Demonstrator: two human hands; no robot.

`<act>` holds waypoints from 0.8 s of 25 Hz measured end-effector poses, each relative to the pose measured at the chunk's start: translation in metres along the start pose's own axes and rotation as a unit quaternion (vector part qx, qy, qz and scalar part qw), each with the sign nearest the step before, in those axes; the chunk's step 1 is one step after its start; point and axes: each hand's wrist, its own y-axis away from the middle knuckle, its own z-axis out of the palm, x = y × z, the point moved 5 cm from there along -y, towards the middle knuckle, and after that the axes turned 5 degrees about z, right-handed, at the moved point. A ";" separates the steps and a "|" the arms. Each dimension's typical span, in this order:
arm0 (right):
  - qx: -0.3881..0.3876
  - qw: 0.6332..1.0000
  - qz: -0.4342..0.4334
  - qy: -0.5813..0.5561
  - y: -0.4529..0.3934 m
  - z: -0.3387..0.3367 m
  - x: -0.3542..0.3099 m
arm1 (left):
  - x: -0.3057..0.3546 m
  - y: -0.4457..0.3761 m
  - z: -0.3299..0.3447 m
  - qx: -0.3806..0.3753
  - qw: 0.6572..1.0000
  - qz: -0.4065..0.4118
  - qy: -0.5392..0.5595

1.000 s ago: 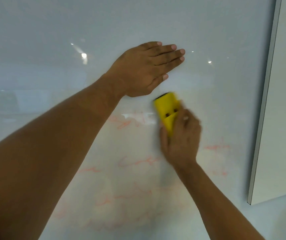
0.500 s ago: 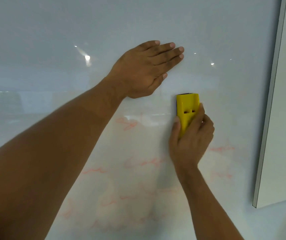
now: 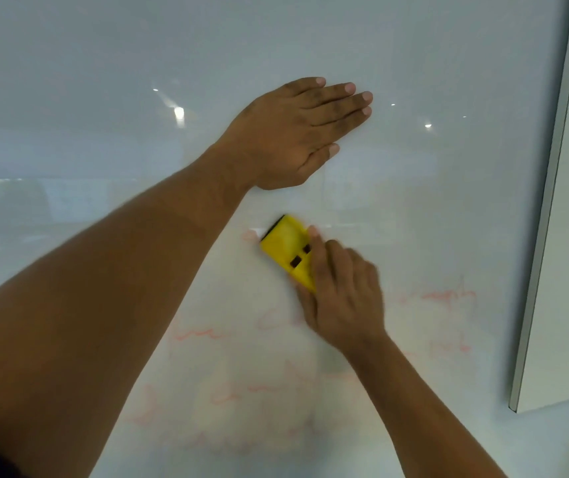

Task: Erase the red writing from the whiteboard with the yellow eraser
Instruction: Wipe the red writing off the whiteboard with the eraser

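Whiteboard (image 3: pixel 103 81) bears flat left hand (image 3: pixel 293 139) above right hand (image 3: pixel 341 298) gripping yellow eraser (image 3: pixel 284 246) over red writing (image 3: pixel 448 296).

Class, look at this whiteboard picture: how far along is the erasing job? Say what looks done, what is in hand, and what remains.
Done: the whiteboard above the flat left hand shows no red.

In hand: the right hand grips the yellow eraser, pressed against the board beside a faint red smudge.

Left: pale red writing at the right and further scribbles lower down. Roughly midway, at a guess.
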 end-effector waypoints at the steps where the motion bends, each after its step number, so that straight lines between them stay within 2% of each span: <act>1: 0.012 0.996 0.087 -0.007 -0.010 -0.002 0.017 | -0.002 0.003 0.000 0.000 1.000 -0.002 0.003; 2: 0.035 0.977 0.206 -0.034 -0.016 -0.006 0.026 | -0.003 0.005 -0.001 -0.001 1.000 -0.003 0.005; 3: 0.046 0.961 0.269 -0.052 -0.015 -0.006 0.025 | -0.004 0.008 -0.003 -0.001 1.000 -0.005 0.004; 4: 0.031 0.968 0.244 -0.058 -0.011 -0.004 0.009 | -0.005 0.010 -0.005 0.000 1.000 -0.006 0.002; 6: -0.004 0.999 0.015 -0.049 0.005 -0.004 -0.030 | -0.006 0.015 -0.010 0.001 1.000 -0.008 -0.001; 7: -0.010 0.999 -0.043 -0.023 0.005 -0.003 -0.028 | -0.009 0.020 -0.012 0.000 1.000 -0.014 -0.002; 8: 0.001 1.000 -0.012 -0.005 -0.004 -0.003 -0.014 | -0.013 0.026 -0.014 -0.002 1.000 -0.022 -0.002; 10: 0.043 0.975 0.216 -0.038 -0.018 -0.007 0.008 | -0.021 0.038 -0.018 -0.006 0.999 -0.036 -0.003; 11: 0.045 0.962 0.263 -0.049 -0.018 -0.005 0.002 | -0.024 0.045 -0.020 -0.007 0.999 -0.042 -0.003; 12: 0.030 0.975 0.215 -0.052 -0.015 -0.003 -0.019 | -0.026 0.049 -0.023 -0.005 0.999 -0.047 -0.004; 14: 0.002 0.999 -0.013 -0.045 -0.004 -0.002 -0.059 | -0.028 0.058 -0.025 -0.003 0.998 -0.054 -0.009; 15: 0.000 0.998 -0.050 -0.031 -0.009 -0.001 -0.055 | -0.029 0.061 -0.026 -0.002 0.998 -0.057 -0.010; 16: 0.010 1.000 0.002 -0.025 -0.021 -0.002 -0.039 | -0.030 0.064 -0.026 -0.001 0.998 -0.059 -0.011; 18: 0.046 0.974 0.215 -0.051 -0.036 -0.007 -0.015 | -0.032 0.065 -0.026 0.000 0.998 -0.061 -0.012; 19: 0.046 0.968 0.239 -0.061 -0.033 -0.005 -0.019 | -0.032 0.065 -0.026 -0.001 0.998 -0.060 -0.011; 20: 0.030 0.982 0.173 -0.066 -0.026 -0.002 -0.039 | -0.031 0.065 -0.026 -0.004 0.998 -0.058 -0.012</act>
